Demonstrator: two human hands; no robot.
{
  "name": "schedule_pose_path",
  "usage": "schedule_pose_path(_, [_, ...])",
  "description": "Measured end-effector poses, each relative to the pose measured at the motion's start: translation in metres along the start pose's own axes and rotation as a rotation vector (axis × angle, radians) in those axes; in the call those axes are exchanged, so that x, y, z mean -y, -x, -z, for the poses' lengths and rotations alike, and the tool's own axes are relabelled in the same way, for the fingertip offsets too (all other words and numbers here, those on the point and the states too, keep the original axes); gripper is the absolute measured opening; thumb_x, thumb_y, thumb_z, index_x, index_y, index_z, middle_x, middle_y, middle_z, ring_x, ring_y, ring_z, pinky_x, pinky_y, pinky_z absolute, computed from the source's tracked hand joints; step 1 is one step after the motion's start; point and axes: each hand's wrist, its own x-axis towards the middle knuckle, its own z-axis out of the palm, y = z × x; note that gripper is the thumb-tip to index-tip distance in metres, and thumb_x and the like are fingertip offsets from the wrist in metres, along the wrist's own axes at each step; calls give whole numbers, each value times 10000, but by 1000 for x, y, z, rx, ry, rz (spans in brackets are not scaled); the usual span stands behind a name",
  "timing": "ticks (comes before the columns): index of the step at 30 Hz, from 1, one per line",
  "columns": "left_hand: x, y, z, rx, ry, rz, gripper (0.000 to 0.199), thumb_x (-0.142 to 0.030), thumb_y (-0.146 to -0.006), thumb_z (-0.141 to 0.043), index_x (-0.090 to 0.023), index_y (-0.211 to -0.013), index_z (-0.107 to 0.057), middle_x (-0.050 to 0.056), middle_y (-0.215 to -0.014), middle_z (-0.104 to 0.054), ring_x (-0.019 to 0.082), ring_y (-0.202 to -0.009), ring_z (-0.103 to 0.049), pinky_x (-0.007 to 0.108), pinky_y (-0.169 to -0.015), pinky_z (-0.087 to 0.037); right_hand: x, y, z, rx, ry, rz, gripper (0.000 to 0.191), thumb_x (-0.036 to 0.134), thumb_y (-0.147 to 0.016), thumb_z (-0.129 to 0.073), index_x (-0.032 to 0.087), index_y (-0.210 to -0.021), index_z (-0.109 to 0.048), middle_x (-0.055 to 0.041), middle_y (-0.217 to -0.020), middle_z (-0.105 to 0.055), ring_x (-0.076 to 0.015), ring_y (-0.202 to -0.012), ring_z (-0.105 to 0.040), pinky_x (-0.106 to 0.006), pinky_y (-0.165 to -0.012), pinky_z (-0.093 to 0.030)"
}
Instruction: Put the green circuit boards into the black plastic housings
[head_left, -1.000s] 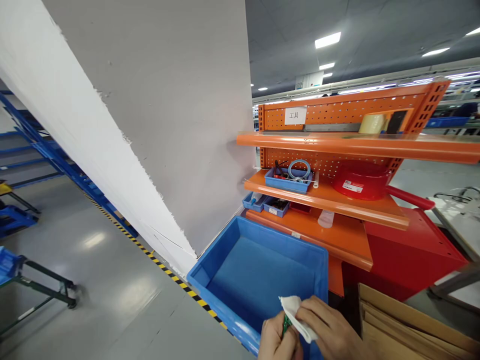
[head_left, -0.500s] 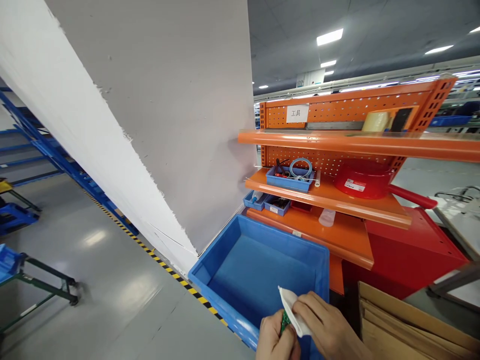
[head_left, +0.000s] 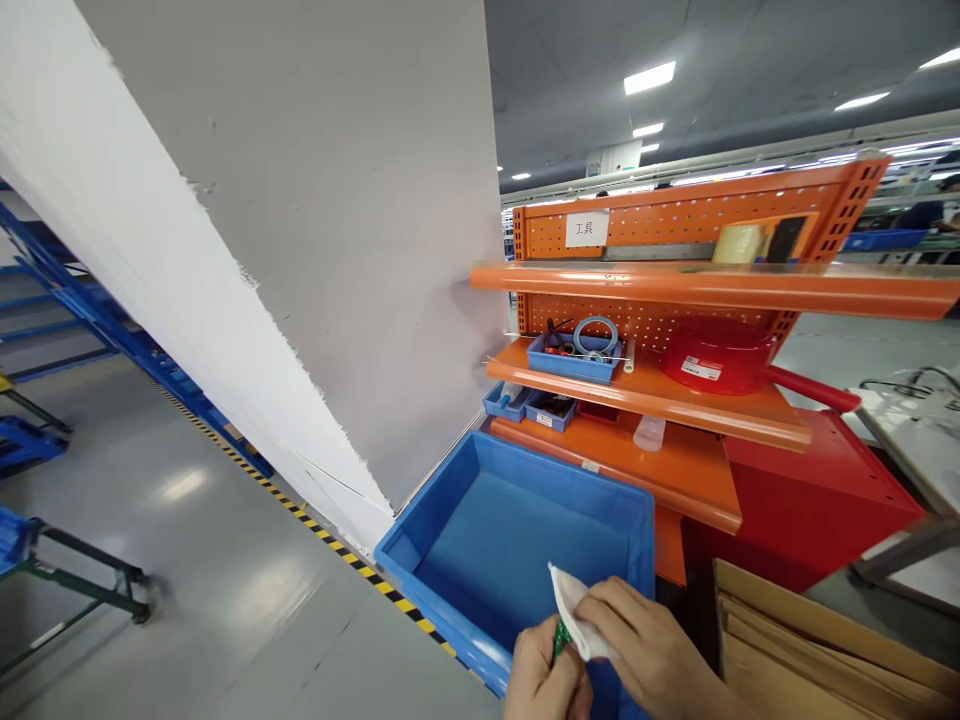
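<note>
Both of my hands are close together over the near right part of a large blue bin (head_left: 517,535). My left hand (head_left: 547,675) is closed around a small green piece that looks like a circuit board (head_left: 560,638); most of it is hidden by the fingers. Folded white cloth (head_left: 571,607) is pinched in my right hand (head_left: 637,640), its tip pointing up and to the left. The cloth lies against the green piece. I cannot tell whether it is a wipe or thin cloth.
Behind the bin stands an orange shelf rack (head_left: 720,290) carrying a blue tray of tools (head_left: 574,360) and a red round container (head_left: 716,358). Flattened cardboard (head_left: 810,640) stands at the right. A grey wall (head_left: 337,220) rises at the left, above yellow-black floor tape (head_left: 360,567).
The view has shifted slightly. My hands keep the green piece and white cloth, with the cloth moved slightly left and up in the picture.
</note>
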Motion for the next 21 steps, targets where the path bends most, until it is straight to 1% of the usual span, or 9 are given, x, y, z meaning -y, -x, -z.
schedule_pose_path(3, [0, 1, 0, -20, -48, 22, 385, -499, -788, -551, -153, -621, -530, -45, -385, -421, 62, -372, -320, 212, -431, -208, -3, 7, -7, 1, 148, 100, 344, 116, -932, -215, 146, -924, -558, -70, -749, -562, -183, -648, -535, -269, -558, -441])
schedule_pose_path(5, [-1, 3, 1, -59, -45, 26, 388, -511, -784, -554, -153, -634, -540, -44, -395, -429, 65, -391, -330, 208, -438, -214, -7, 12, -4, 32, 147, 99, 353, 110, -932, -219, 163, -879, -564, -61, -731, -568, -177, -636, -541, -259, -547, -440])
schedule_pose_path(7, [-4, 4, 3, -94, -4, 28, 403, -538, -786, -542, -146, -697, -563, -51, -395, -421, 62, -385, -309, 207, -431, -200, -11, 15, 4, 51, 32, 27, 314, 134, -942, -261, 184, -856, -559, -42, -728, -573, -154, -631, -555, -230, -557, -454])
schedule_pose_path(8, [-6, 5, 4, -96, 31, 32, 416, -551, -785, -537, -139, -740, -572, -59, -390, -407, 59, -376, -291, 208, -423, -185, -12, 16, 8, 34, -40, -32, 272, 154, -947, -295, 191, -868, -553, -33, -742, -576, -141, -638, -564, -213, -572, -464])
schedule_pose_path(10, [-9, 6, 5, -69, 108, 50, 446, -565, -778, -538, -122, -809, -578, -75, -381, -376, 53, -357, -258, 211, -410, -157, -13, 14, 16, -36, -145, -144, 170, 186, -944, -370, 196, -920, -538, -25, -782, -581, -125, -665, -580, -193, -606, -476])
schedule_pose_path(12, [-10, 5, 4, -31, 155, 58, 453, -566, -768, -548, -116, -814, -575, -81, -376, -364, 48, -347, -247, 210, -400, -147, -11, 9, 19, -101, -179, -183, 125, 196, -939, -406, 198, -962, -529, -24, -810, -585, -124, -694, -589, -191, -633, -482])
schedule_pose_path(15, [-10, 3, 1, 17, 137, 18, 441, -571, -772, -535, -131, -750, -559, -78, -365, -364, 41, -326, -235, 207, -384, -156, -3, 1, 17, -74, -143, -84, 203, 193, -956, -348, 195, -977, -550, -31, -806, -589, -128, -698, -588, -200, -633, -483])
schedule_pose_path(18, [-8, 2, -3, 29, 64, -25, 437, -571, -779, -523, -147, -675, -534, -69, -361, -363, 42, -329, -251, 205, -391, -173, 5, -2, 12, -47, -11, 31, 291, 170, -963, -285, 179, -954, -576, -42, -767, -585, -139, -666, -568, -219, -596, -471])
schedule_pose_path(21, [-7, 3, -4, 9, 20, 1, 418, -538, -786, -533, -155, -619, -508, -55, -376, -386, 45, -353, -278, 205, -407, -182, 7, 2, 11, 9, 105, 76, 306, 131, -951, -284, 173, -905, -584, -48, -752, -584, -154, -669, -557, -247, -619, -474])
